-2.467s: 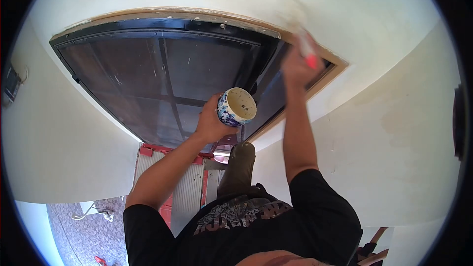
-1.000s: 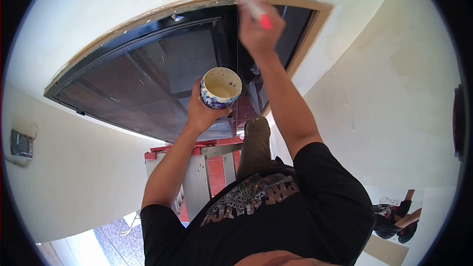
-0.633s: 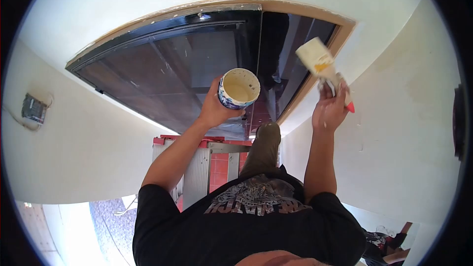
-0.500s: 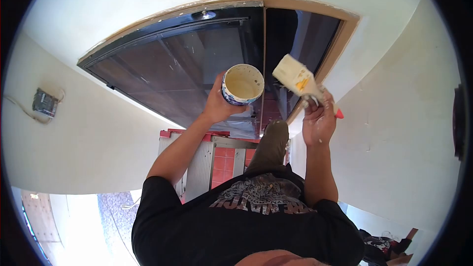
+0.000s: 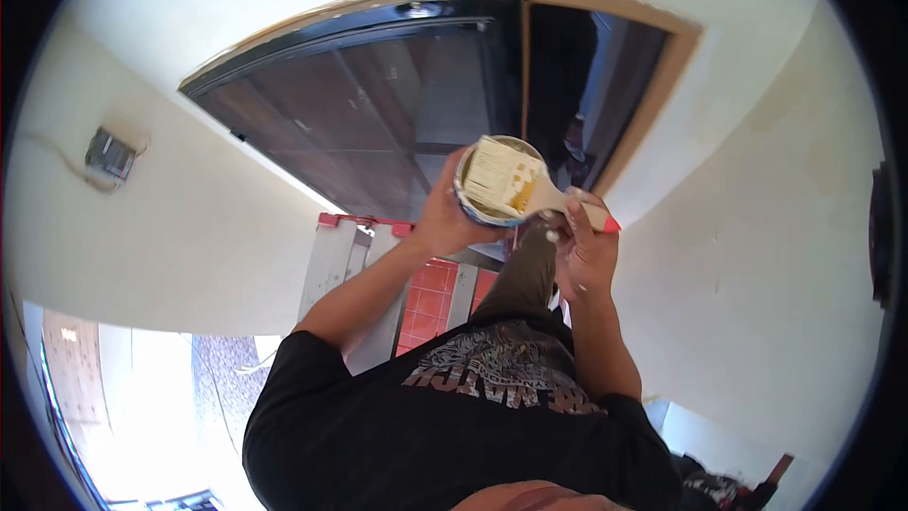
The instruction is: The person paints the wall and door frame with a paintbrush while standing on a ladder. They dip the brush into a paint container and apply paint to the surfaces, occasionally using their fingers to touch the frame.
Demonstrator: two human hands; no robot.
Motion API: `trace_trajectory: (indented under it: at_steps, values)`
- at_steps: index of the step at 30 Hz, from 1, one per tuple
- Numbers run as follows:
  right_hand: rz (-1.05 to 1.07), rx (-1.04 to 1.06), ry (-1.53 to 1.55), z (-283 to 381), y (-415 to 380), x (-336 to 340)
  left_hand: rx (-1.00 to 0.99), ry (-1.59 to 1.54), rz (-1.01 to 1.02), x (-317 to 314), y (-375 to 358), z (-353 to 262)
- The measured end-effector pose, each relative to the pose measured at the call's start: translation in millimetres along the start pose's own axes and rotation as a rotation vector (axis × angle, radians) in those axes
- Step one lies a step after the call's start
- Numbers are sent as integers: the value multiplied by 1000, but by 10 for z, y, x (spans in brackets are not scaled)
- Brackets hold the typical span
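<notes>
My left hand (image 5: 448,213) is wrapped around a small paint can (image 5: 485,219) with cream-coloured stains on its rim. My right hand (image 5: 588,251) grips a wide paintbrush (image 5: 504,175) by its handle, which ends in a red tip. Cream paint coats the bristles, and yellow patches show near the ferrule. The brush head lies across the can's mouth, overlapping the rim and covering most of the opening. What is inside the can is largely hidden by the bristles.
Ahead is a dark glass-panelled door (image 5: 350,118) in a tan wooden frame (image 5: 653,137). A ladder (image 5: 333,270) with red fittings stands below me over red floor tiles (image 5: 430,298). An electrical box (image 5: 111,155) with a loose cable sits on the left wall.
The paintbrush has moved left and down from beside the can to over its mouth. The can has shifted slightly right and down, and the whole view has turned a little.
</notes>
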State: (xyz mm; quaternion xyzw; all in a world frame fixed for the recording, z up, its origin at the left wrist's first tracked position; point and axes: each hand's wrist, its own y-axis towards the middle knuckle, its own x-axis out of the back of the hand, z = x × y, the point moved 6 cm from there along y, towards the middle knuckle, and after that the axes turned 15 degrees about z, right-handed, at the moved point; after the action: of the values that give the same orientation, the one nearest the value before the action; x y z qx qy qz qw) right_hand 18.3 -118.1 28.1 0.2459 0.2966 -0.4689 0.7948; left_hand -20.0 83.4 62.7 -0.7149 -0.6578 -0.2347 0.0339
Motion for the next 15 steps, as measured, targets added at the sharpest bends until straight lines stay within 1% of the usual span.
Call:
trace_trajectory:
  at_steps: [1, 2, 4, 5, 8, 11, 15]
  values:
    - [-28, 12, -30, -27, -3, 35, 6, 75, 5, -6, -10, -35]
    - [8, 4, -29, -52, 9, 16, 3, 91, -28, 10, -32, -34]
    - [-64, -2, -20, -70, 21, 43, 67, -138, 16, -42, -37, 136]
    - [-80, -1, -24, -89, 29, 30, 55, -185, 20, -60, -42, 174]
    - [-74, -70, -95, -132, 36, 20, 67, -155, 23, -64, -78, 247]
    - [-74, -51, -23, -160, 69, 33, 61, -165, 32, -54, -58, 291]
    - [-39, -46, -27, -157, 80, 34, 66, -172, 40, -63, -64, 281]
